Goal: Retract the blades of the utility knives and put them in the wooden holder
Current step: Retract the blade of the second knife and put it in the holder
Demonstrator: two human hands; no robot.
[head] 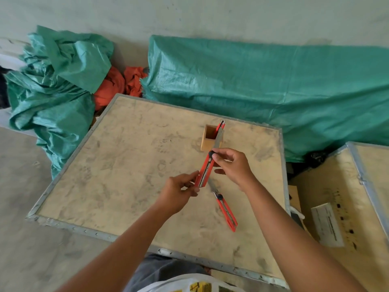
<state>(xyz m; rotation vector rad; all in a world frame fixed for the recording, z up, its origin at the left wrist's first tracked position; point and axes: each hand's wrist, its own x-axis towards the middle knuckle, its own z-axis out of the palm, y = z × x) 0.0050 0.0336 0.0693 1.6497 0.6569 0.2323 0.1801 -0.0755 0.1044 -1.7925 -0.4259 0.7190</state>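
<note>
I hold a red utility knife (205, 172) above the plywood crate top, its grey blade out and pointing toward the wooden holder (208, 140). My left hand (179, 193) grips the knife's rear end. The fingers of my right hand (231, 165) pinch the black slider knob near the blade end. A second red knife (226, 211) lies flat on the board just below my hands, blade extended toward the upper left. The square wooden holder stands farther back, with one red knife (221, 126) standing in it.
The plywood crate top (130, 165) has a metal rim. A second crate (347, 197) with a white label stands at the right. Green tarpaulin bundles (252, 81) and orange cloth (117, 85) lie behind, on a concrete floor. A plastic bag sits at the bottom edge.
</note>
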